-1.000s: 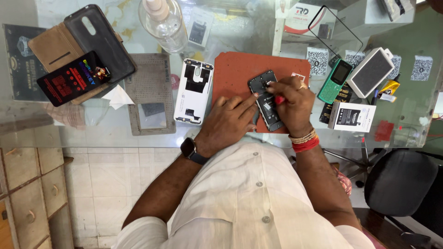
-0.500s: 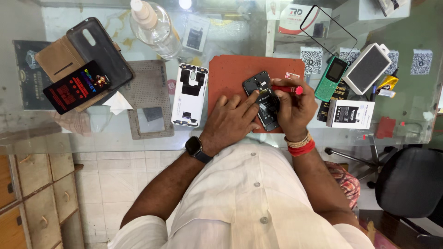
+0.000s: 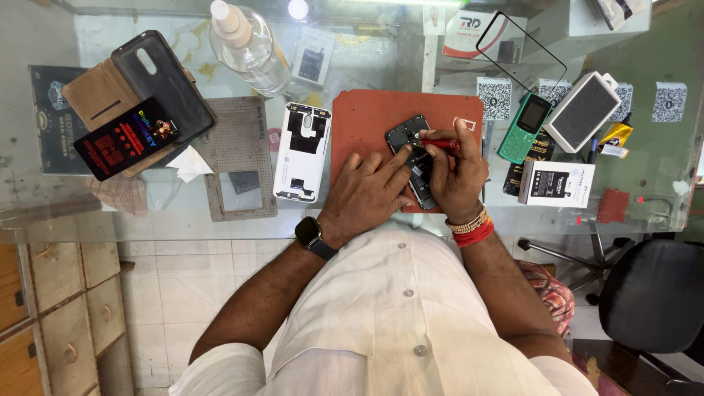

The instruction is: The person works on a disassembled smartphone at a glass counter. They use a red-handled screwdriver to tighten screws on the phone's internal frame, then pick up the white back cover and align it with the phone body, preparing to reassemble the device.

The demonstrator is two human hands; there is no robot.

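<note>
Opened phone (image 3: 412, 158) lying back-up on the red mat (image 3: 367, 128) on the glass table (image 3: 95, 213), long axis running from upper left to lower right, top end toward the far edge of the mat, lower end hidden under the hands. Left hand (image 3: 364, 196) pressed flat on the mat, fingers spread, two fingertips resting on the phone's left side and steadying it. Right hand (image 3: 456, 176) closed on a red-handled screwdriver (image 3: 438, 144), handle lying nearly level, tip set onto the upper part of the phone. Hands close together, touching or nearly so over the phone's lower half; phone between them and just beyond the knuckles. White back cover (image 3: 302, 152) lying just left of the mat, upright lengthwise. Green keypad phone (image 3: 525, 127) right of the mat, beside a small white box (image 3: 556, 183). Clear spray bottle (image 3: 248, 45) near the far edge.
</note>
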